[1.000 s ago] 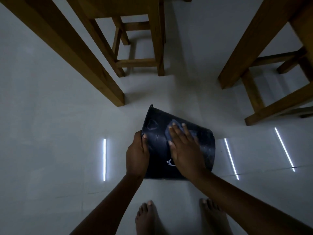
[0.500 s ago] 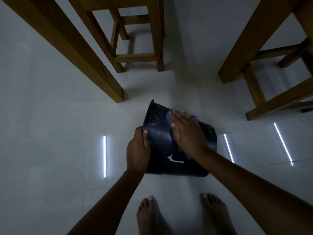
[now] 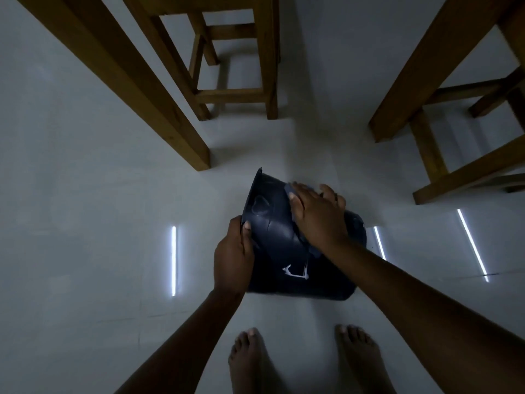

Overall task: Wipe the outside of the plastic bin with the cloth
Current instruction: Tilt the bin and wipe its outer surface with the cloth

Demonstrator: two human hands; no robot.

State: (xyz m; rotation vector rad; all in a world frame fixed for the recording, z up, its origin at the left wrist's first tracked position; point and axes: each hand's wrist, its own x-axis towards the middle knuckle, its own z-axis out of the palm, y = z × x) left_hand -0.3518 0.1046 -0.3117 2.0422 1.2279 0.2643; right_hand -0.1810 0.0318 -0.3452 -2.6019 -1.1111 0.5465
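Observation:
A dark plastic bin (image 3: 279,245) is tipped on its side over the pale floor, its rim pointing up and left. My left hand (image 3: 233,255) grips the bin's left edge near the rim, thumb on the outer wall. My right hand (image 3: 318,216) presses a bluish cloth (image 3: 289,189) flat against the upper right of the outer wall. Most of the cloth is hidden under the palm; a strip of it trails below the wrist. A small white mark shows on the wall lower down.
A thick wooden table leg (image 3: 199,155) stands just up and left of the bin. A wooden stool (image 3: 235,92) is behind it, and more wooden legs (image 3: 397,120) stand at right. My bare feet (image 3: 250,362) are just below the bin. Light strips reflect on the tiled floor.
My right hand has slid the cloth up and to the right across the bin's wall, toward its far side. My left hand keeps its grip on the left edge.

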